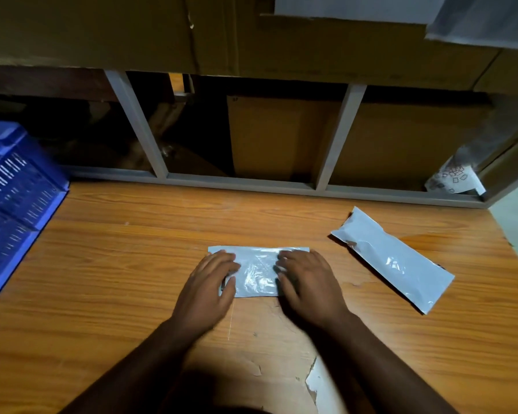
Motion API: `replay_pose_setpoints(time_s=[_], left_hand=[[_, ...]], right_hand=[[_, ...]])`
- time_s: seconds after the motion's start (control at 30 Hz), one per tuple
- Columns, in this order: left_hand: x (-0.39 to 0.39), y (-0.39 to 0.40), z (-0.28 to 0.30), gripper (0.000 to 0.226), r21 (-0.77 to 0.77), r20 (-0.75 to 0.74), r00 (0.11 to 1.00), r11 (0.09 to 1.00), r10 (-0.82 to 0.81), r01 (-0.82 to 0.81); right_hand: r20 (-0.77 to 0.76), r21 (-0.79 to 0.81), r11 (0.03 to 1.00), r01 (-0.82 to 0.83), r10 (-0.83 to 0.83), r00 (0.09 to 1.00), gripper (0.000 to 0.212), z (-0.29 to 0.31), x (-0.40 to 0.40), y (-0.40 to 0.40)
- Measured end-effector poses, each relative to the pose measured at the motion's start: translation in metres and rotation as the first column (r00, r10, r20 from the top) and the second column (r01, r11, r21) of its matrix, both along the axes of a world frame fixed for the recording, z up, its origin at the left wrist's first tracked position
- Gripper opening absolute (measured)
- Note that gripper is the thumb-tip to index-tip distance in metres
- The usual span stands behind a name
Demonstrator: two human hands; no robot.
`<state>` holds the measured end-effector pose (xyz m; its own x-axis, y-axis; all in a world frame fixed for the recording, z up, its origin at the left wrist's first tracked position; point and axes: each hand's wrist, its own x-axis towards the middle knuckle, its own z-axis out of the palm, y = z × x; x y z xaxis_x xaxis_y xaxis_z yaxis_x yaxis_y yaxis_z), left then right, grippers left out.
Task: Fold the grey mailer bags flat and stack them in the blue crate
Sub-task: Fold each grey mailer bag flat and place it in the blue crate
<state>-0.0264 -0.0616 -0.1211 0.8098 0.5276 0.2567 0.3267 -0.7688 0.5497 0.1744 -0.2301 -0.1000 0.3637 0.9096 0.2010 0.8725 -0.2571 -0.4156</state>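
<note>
A folded grey mailer bag (258,271) lies flat in the middle of the wooden table (132,264). My left hand (208,289) rests on its left end and my right hand (307,286) on its right end, fingers spread and pressing down. A second grey mailer bag (393,258), long and lying at a slant, sits apart to the right. The blue crate (15,198) stands at the table's left edge; its inside is hidden.
A grey metal shelf frame (251,182) runs along the table's far edge, with cardboard boxes (281,135) behind and above it. A patterned plastic packet (455,177) lies at the far right corner. The veneer is chipped (314,380) near the front edge.
</note>
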Motion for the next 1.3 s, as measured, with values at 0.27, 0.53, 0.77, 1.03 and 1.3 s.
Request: replay_pose_setpoints(time_s=[0.27, 0.53, 0.77, 1.03, 1.3], left_hand=[[0.039, -0.004, -0.020, 0.063, 0.149, -0.305, 0.949, 0.988, 0.075, -0.030], [0.044, -0.005, -0.020, 0.064, 0.177, -0.386, 0.917, 0.984, 0.099, -0.032], [0.028, -0.005, -0.023, 0.079, 0.189, -0.406, 0.895, 0.975, 0.185, -0.116], [0.027, -0.006, -0.026, 0.084, 0.215, -0.365, 0.901, 0.963, 0.234, -0.163], [0.024, -0.007, -0.025, 0.089, 0.173, -0.401, 0.888, 0.970, 0.226, -0.169]], right_hand=[[0.066, -0.224, 0.975, -0.001, 0.016, 0.998, 0.055, -0.038, -0.019, 0.049], [0.085, -0.285, 0.958, 0.015, 0.009, 0.996, 0.059, -0.038, -0.021, 0.055], [0.065, -0.263, 0.954, 0.145, -0.133, 0.989, 0.066, -0.046, 0.002, 0.026], [0.070, -0.286, 0.934, 0.215, -0.204, 0.977, 0.071, -0.040, 0.002, 0.016], [0.064, -0.322, 0.923, 0.209, -0.199, 0.978, 0.075, -0.042, 0.004, 0.008]])
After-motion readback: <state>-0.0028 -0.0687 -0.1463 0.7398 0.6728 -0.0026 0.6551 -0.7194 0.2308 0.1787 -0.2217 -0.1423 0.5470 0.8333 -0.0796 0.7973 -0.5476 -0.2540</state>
